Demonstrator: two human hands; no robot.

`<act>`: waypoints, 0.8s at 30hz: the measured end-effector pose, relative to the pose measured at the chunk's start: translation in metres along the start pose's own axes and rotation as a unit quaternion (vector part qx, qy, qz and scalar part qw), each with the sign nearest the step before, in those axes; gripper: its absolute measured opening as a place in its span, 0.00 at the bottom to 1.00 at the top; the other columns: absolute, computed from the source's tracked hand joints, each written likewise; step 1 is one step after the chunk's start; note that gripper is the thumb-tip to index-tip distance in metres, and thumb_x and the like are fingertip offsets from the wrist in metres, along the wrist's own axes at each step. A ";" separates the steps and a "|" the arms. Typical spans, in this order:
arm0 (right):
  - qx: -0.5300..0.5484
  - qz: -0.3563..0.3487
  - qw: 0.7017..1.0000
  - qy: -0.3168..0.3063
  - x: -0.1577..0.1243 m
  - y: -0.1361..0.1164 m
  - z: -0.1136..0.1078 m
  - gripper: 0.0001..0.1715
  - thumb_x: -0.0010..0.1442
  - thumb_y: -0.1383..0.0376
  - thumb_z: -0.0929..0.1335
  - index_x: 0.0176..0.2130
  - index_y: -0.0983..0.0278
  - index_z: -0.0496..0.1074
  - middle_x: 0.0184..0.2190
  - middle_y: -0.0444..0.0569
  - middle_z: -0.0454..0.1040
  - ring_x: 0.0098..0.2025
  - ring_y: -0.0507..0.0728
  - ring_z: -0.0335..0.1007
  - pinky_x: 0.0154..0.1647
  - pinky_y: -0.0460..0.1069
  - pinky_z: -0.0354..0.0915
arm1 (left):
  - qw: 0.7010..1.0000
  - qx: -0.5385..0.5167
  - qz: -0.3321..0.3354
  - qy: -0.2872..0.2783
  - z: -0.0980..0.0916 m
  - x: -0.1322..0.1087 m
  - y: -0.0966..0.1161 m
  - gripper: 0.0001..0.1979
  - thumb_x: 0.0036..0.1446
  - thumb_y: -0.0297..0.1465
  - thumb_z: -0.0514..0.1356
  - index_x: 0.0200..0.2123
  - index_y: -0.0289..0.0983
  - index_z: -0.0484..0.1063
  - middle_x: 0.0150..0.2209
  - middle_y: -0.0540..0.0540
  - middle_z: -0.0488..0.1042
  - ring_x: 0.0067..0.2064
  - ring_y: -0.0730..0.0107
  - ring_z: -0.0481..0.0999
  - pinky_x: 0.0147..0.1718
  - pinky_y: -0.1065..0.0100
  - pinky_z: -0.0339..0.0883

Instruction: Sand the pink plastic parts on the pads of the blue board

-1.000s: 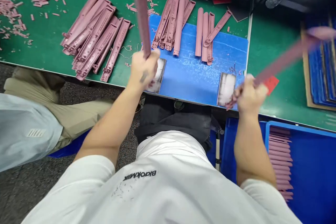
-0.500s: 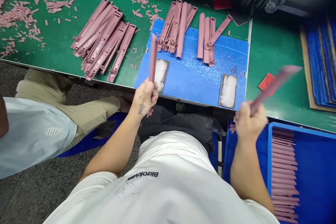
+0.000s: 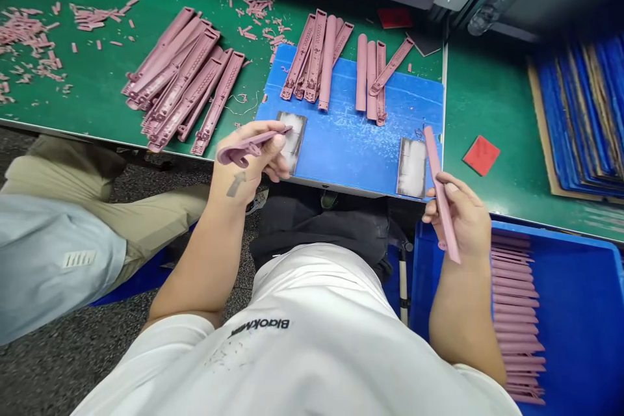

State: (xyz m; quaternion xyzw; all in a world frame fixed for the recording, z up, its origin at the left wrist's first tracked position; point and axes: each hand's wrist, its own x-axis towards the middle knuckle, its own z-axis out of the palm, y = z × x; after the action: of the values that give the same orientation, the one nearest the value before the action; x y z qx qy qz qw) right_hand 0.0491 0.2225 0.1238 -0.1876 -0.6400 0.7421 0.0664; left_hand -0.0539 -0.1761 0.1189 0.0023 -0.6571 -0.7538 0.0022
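My left hand (image 3: 248,166) grips a long pink plastic strip (image 3: 251,146), held nearly level in front of the blue mat's (image 3: 351,143) near left corner. My right hand (image 3: 461,218) is closed round a second pink strip (image 3: 439,185), which points up and away over the mat's right edge. On the mat's far side lie two groups of pink strips (image 3: 316,58) (image 3: 373,75). Two worn grey patches (image 3: 292,133) (image 3: 412,166) mark the mat near each hand.
A pile of pink strips (image 3: 182,81) and pink scraps (image 3: 34,32) lie on the green table (image 3: 73,97). A blue bin (image 3: 580,312) at lower right holds stacked strips (image 3: 517,318). Blue sheets on cardboard (image 3: 580,117), a red square (image 3: 481,155). Another person sits at left (image 3: 53,234).
Both hands swung their strips down from upright and outward positions. The left strip now lies nearly level; the right strip came in from the right to stand beside the mat's edge.
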 end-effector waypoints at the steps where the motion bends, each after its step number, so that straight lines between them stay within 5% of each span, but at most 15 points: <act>1: 0.025 0.002 1.000 -0.010 0.001 0.002 -0.001 0.28 0.55 0.50 0.84 0.50 0.60 0.84 0.37 0.49 0.86 0.29 0.56 0.84 0.26 0.49 0.83 | 0.998 0.045 0.035 0.015 -0.004 0.004 -0.002 0.21 0.63 0.49 0.79 0.48 0.40 0.85 0.26 0.51 0.79 0.22 0.69 0.77 0.21 0.70 0.71; 4: 0.049 -0.034 0.998 -0.016 0.006 0.004 0.001 0.34 0.51 0.49 0.86 0.54 0.56 0.85 0.45 0.51 0.88 0.42 0.60 0.89 0.38 0.53 0.87 | 0.968 0.144 0.193 0.069 -0.012 0.025 -0.006 0.18 0.71 0.50 0.75 0.42 0.40 0.86 0.32 0.48 0.81 0.34 0.67 0.80 0.38 0.64 0.78; 7: -0.064 -0.112 0.991 0.027 0.024 0.002 0.005 0.30 0.53 0.48 0.86 0.51 0.57 0.85 0.35 0.46 0.85 0.31 0.58 0.83 0.30 0.53 0.81 | 0.938 0.160 0.298 0.082 -0.007 0.062 -0.014 0.25 0.74 0.52 0.71 0.31 0.40 0.81 0.36 0.46 0.77 0.42 0.65 0.78 0.49 0.60 0.73; 9: -0.204 -0.207 0.952 0.095 0.049 -0.002 0.004 0.22 0.57 0.49 0.83 0.44 0.60 0.85 0.26 0.42 0.77 0.25 0.56 0.73 0.31 0.53 0.78 | 0.953 0.104 0.276 0.063 0.007 0.088 -0.021 0.31 0.74 0.55 0.70 0.27 0.40 0.72 0.31 0.47 0.71 0.38 0.67 0.75 0.40 0.61 0.69; 12: -0.335 -0.350 0.852 0.196 0.100 -0.009 0.001 0.12 0.61 0.57 0.79 0.33 0.60 0.78 0.26 0.44 0.72 0.32 0.57 0.74 0.47 0.57 0.77 | 0.980 -0.009 0.194 0.046 0.030 0.117 -0.029 0.39 0.67 0.65 0.69 0.23 0.43 0.59 0.21 0.53 0.57 0.24 0.72 0.63 0.26 0.63 0.56; 13: -0.315 -0.367 0.851 0.206 0.117 -0.010 0.001 0.11 0.62 0.59 0.76 0.32 0.60 0.75 0.27 0.45 0.73 0.34 0.58 0.75 0.49 0.57 0.76 | 0.983 -0.032 0.174 0.050 0.036 0.122 -0.030 0.41 0.64 0.68 0.70 0.23 0.43 0.56 0.20 0.55 0.52 0.21 0.74 0.57 0.23 0.63 0.52; 15: -0.189 -0.347 0.900 0.183 0.142 -0.013 0.008 0.13 0.66 0.58 0.71 0.30 0.57 0.69 0.24 0.44 0.69 0.29 0.58 0.72 0.40 0.56 0.74 | 0.985 -0.057 0.148 0.068 0.043 0.127 -0.030 0.43 0.60 0.70 0.70 0.23 0.44 0.53 0.21 0.57 0.48 0.20 0.76 0.50 0.21 0.64 0.47; 18: 0.010 -0.286 0.950 0.125 0.150 -0.014 0.027 0.22 0.64 0.49 0.69 0.26 0.54 0.60 0.17 0.37 0.51 0.17 0.52 0.49 0.20 0.51 0.55 | 0.984 -0.060 0.128 0.111 0.044 0.120 -0.027 0.42 0.65 0.66 0.69 0.24 0.44 0.51 0.22 0.57 0.46 0.20 0.75 0.52 0.21 0.66 0.49; 21: 0.027 -0.275 0.957 0.090 0.142 -0.013 0.045 0.33 0.56 0.48 0.74 0.20 0.56 0.50 0.16 0.36 0.42 0.16 0.49 0.36 0.18 0.49 0.42 | 0.986 -0.058 0.110 0.116 0.045 0.117 -0.026 0.41 0.69 0.62 0.69 0.24 0.44 0.48 0.21 0.57 0.45 0.20 0.76 0.52 0.19 0.66 0.50; 24: 0.011 -0.254 0.949 0.187 0.152 -0.013 0.056 0.36 0.56 0.50 0.74 0.19 0.56 0.46 0.15 0.36 0.40 0.16 0.48 0.35 0.18 0.49 0.42 | 0.987 -0.056 0.096 0.111 0.053 0.131 -0.028 0.42 0.69 0.63 0.69 0.24 0.44 0.47 0.21 0.57 0.44 0.20 0.77 0.49 0.18 0.67 0.46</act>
State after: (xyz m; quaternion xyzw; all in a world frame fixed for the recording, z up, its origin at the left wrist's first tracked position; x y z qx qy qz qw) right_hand -0.1130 0.2239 0.1132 -0.1534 -0.6342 0.6595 0.3734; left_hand -0.1857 -0.1210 0.0986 0.0227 -0.6064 -0.7809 0.1481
